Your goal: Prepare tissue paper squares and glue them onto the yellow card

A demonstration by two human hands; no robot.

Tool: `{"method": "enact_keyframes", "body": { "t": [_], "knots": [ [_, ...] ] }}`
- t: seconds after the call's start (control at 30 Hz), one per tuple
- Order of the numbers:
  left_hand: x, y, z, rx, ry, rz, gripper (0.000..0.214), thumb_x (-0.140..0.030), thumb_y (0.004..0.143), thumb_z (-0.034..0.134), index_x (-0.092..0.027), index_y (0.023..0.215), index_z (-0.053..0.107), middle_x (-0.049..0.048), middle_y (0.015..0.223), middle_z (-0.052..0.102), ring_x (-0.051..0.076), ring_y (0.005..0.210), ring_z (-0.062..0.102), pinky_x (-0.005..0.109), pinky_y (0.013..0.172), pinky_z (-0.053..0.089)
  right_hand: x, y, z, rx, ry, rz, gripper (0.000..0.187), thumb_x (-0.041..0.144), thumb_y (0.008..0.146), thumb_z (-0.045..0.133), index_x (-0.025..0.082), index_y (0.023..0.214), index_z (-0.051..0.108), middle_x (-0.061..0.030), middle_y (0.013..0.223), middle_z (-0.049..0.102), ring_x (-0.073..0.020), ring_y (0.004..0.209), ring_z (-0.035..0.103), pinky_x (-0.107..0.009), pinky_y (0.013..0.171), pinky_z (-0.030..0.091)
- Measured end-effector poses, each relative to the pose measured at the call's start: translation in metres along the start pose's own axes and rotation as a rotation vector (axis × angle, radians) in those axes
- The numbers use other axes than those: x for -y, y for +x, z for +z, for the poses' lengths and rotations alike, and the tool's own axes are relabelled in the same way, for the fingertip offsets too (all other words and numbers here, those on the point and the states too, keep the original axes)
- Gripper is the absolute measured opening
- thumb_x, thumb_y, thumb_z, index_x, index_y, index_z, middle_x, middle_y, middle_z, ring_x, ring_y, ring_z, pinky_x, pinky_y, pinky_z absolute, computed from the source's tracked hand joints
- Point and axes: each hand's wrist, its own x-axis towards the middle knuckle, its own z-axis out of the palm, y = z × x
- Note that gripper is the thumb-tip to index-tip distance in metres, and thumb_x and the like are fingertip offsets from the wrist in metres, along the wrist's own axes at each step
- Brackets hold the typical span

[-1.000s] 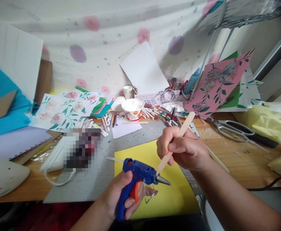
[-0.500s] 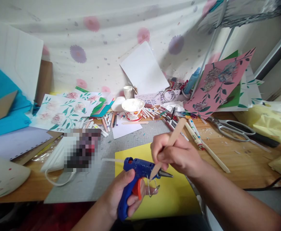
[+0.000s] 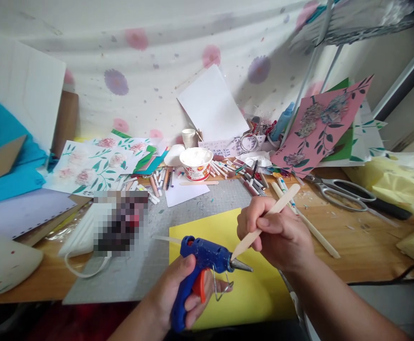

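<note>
My left hand (image 3: 189,289) is wrapped round the handle of a blue hot glue gun (image 3: 208,253), fingers by its orange trigger (image 3: 199,284). A clear glue stick (image 3: 166,238) sticks out of the gun's back, and its metal nozzle (image 3: 242,266) points right. In my right hand (image 3: 276,232) a flat wooden craft stick (image 3: 267,218) is pinched between thumb and fingers, slanting. Its lower tip is at the base of the nozzle; whether they touch I cannot tell. Under both hands lies a yellow sheet of paper (image 3: 259,289).
A grey cutting mat (image 3: 132,274) covers the desk's middle. Behind it stand a paper tub (image 3: 197,166) and many scattered markers (image 3: 224,166). Scissors (image 3: 345,192) and a long wooden stick (image 3: 318,234) lie to the right. A white mug (image 3: 8,265) is at left; pink flower artwork (image 3: 329,125) leans at right.
My right hand has moved right and slightly down, tilting the craft stick flatter. Its tip has gone from across the gun's barrel to the nozzle's base. The glue gun has barely shifted.
</note>
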Motion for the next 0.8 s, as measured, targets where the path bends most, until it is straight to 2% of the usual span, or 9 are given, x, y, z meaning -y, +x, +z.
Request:
{"method": "enact_keyframes", "body": {
  "t": [0.37,0.53,0.7,0.8],
  "knots": [
    [0.000,0.002,-0.002,0.031,-0.010,0.014,0.064,-0.068,0.080,0.063,-0.018,0.041,0.050,-0.0094,0.032,0.037,0.006,0.027,0.039,0.038,0.105,0.042,-0.010,0.002,0.004,-0.024,0.102,0.039,0.012,0.017,0.066,0.059,0.017,0.059,0.068,0.0004,0.036,0.057,-0.0133,0.036,0.046,-0.024,0.040,0.037],
    [0.000,0.000,-0.001,0.017,-0.017,0.024,0.063,-0.066,0.081,0.063,-0.017,0.042,0.054,-0.0090,0.032,0.039,0.006,0.027,0.038,0.038,0.105,0.043,-0.008,0.003,0.003,0.002,0.116,0.063,0.012,0.016,0.067,0.059,0.016,0.060,0.068,0.0001,0.038,0.058,-0.0124,0.036,0.047,-0.022,0.039,0.037],
    [0.002,-0.001,-0.003,0.022,-0.004,0.006,0.061,-0.068,0.077,0.066,-0.013,0.050,0.064,-0.0086,0.033,0.041,0.006,0.027,0.041,0.029,0.096,0.047,-0.003,0.006,0.001,0.067,0.115,0.110,0.010,0.014,0.063,0.061,0.013,0.058,0.069,-0.0003,0.038,0.058,-0.0112,0.033,0.047,-0.022,0.037,0.035],
    [0.001,-0.001,-0.002,0.031,-0.012,0.005,0.060,-0.067,0.079,0.066,-0.012,0.054,0.067,-0.0088,0.033,0.043,0.005,0.027,0.041,0.030,0.100,0.045,-0.005,0.008,0.002,0.078,0.125,0.126,0.011,0.015,0.063,0.060,0.013,0.057,0.069,-0.0003,0.037,0.058,-0.0110,0.032,0.047,-0.021,0.036,0.035]
  ]
}}
